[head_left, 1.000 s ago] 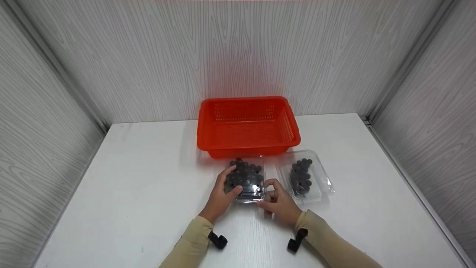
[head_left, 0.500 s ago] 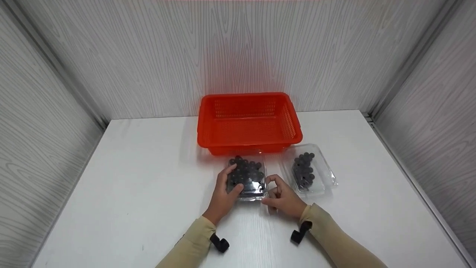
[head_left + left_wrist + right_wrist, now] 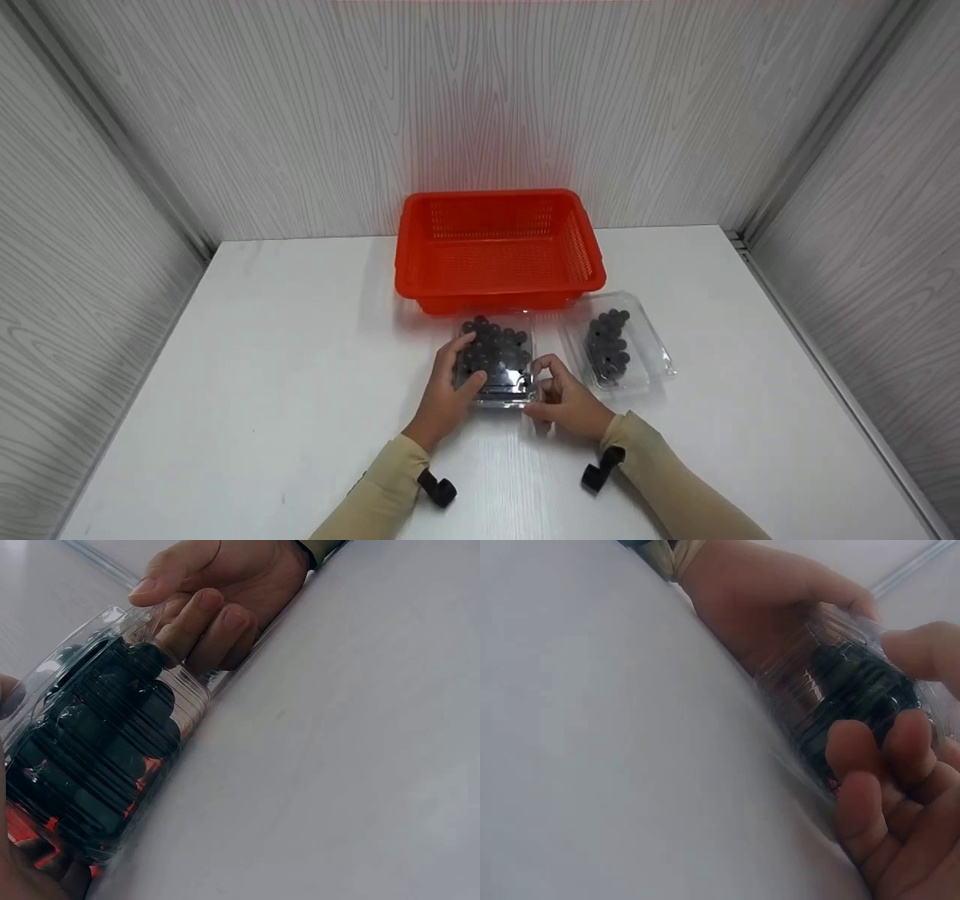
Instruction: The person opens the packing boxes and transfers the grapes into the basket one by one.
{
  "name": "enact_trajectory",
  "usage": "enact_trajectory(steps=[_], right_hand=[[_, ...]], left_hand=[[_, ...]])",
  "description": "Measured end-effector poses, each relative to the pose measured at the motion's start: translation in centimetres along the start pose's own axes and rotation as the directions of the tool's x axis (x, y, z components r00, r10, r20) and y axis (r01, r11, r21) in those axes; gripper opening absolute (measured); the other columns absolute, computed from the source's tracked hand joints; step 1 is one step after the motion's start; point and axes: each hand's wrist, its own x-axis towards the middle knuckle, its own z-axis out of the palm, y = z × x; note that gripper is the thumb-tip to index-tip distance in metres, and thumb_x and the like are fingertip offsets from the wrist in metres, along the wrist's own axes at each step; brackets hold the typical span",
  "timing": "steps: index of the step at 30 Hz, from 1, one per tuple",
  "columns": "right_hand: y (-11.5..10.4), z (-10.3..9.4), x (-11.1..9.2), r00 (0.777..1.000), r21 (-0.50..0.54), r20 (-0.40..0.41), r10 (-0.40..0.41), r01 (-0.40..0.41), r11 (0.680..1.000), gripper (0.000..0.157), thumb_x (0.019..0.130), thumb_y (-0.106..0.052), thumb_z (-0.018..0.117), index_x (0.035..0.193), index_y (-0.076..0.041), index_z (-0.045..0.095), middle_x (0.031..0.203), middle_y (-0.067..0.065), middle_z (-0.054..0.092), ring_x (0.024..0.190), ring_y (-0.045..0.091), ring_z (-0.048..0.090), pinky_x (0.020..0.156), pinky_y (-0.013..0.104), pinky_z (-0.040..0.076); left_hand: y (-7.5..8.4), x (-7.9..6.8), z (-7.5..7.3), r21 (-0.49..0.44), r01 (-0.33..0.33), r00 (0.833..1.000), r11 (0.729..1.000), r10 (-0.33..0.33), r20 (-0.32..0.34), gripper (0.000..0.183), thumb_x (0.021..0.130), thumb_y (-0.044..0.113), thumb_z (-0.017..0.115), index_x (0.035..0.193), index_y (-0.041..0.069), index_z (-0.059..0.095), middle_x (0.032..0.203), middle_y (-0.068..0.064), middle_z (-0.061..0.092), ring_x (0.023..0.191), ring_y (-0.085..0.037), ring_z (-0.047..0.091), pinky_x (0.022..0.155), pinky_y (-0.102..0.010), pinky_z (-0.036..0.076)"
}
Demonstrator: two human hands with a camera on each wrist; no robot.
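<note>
A clear plastic clamshell box (image 3: 501, 373) of dark grapes stands at the middle of the table, its lid lying over the fruit. My left hand (image 3: 444, 397) grips it from the left, thumb on the top near the front. At the front right corner, my right hand (image 3: 566, 401) pinches the edge with thumb and bent fingers. Dark grapes (image 3: 105, 727) show through the ribbed side wall in the left wrist view. In the right wrist view, my right fingertips (image 3: 853, 746) curl against that box, partly hiding it.
Behind the box, a red plastic basket (image 3: 496, 289) stands near the back wall. Close to its front right corner lies another clear plastic box (image 3: 637, 360) with a bunch of dark grapes (image 3: 608, 346). White table surface (image 3: 262, 375) extends on both sides.
The whole head view shifts slightly. Both hands keep their hold on the box, with only tiny movements of the right fingers at the corner.
</note>
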Motion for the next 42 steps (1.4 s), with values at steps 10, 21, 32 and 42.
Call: enact_trajectory(steps=[10,21,32,42], right_hand=[[0.8,-1.0,0.2,0.988,0.102,0.111,-0.107,0.096,0.99,0.04,0.095,0.009,0.058,0.123,0.004,0.029,0.081,0.001,0.056,0.063,0.019,0.06,0.058,0.027,0.055],[0.7,-0.8,0.2,0.986,0.12,0.104,-0.127,0.114,0.986,0.039,0.096,0.008,0.058,0.122,0.008,0.029,0.084,0.002,0.056,0.065,0.019,0.06,0.057,0.027,0.055],[0.5,-0.7,0.3,0.986,0.152,0.09,-0.141,0.127,0.98,0.034,0.096,0.01,0.054,0.118,0.012,0.027,0.082,0.002,0.055,0.061,0.023,0.055,0.056,0.028,0.053],[0.3,-0.5,0.3,0.99,0.126,0.079,-0.118,0.107,0.986,0.035,0.095,0.008,0.054,0.118,0.01,0.029,0.082,0.001,0.054,0.063,0.02,0.056,0.057,0.028,0.053]], left_hand=[[-0.2,-0.1,0.1,0.004,-0.01,1.0,1.0,0.01,0.001,0.062,0.102,0.04,0.061,0.158,0.03,0.036,0.165,-0.004,0.029,0.156,-0.026,0.023,0.126,-0.053,0.019],[0.0,-0.2,0.0,-0.005,0.012,1.0,1.0,-0.012,0.002,0.061,0.102,0.039,0.061,0.157,0.032,0.036,0.164,-0.002,0.03,0.155,-0.023,0.023,0.126,-0.052,0.02],[0.2,0.0,0.2,-0.008,-0.011,1.0,1.0,0.011,-0.001,0.062,0.104,0.027,0.062,0.159,0.022,0.035,0.164,-0.008,0.03,0.155,-0.028,0.023,0.126,-0.052,0.02],[4.3,-1.0,-0.6,-0.045,0.004,1.0,0.999,-0.003,0.013,0.06,0.103,0.016,0.06,0.157,0.006,0.037,0.162,-0.019,0.031,0.154,-0.038,0.024,0.125,-0.059,0.019]])
